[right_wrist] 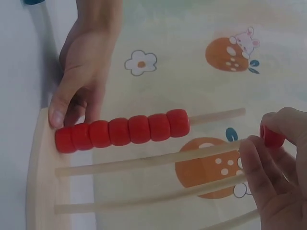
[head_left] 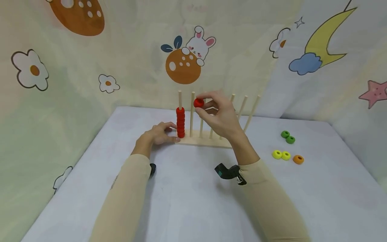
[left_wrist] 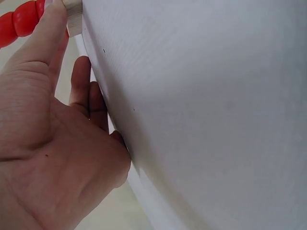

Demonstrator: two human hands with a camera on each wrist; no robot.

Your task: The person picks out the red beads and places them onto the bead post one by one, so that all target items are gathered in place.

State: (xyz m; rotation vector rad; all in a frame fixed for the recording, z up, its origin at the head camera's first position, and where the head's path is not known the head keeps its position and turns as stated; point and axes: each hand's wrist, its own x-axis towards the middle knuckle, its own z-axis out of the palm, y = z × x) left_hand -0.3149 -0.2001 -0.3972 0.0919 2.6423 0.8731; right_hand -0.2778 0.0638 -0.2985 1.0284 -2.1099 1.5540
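Observation:
A wooden peg rack [head_left: 205, 142] with several upright pegs stands on the table. Its leftmost peg carries a stack of several red beads [head_left: 180, 122], the peg's top bare above them. My left hand [head_left: 157, 133] grips the left end of the base, thumb beside the lowest bead; the left wrist view shows the thumb on the wood [left_wrist: 74, 18]. Higher up, my right hand [head_left: 219, 112] pinches a single red bead [head_left: 198, 103] between thumb and fingers, right of the stacked peg's top. The right wrist view shows this bead [right_wrist: 272, 137] apart from the pegs. My right hand partly hides the middle pegs.
On the table's right lie two green beads [head_left: 285, 134], two yellow beads [head_left: 276, 154] and an orange bead [head_left: 298, 159]. A printed cloth [head_left: 136, 50] hangs behind the table [head_left: 187, 201]. Each wrist carries a dark camera mount [head_left: 228, 171].

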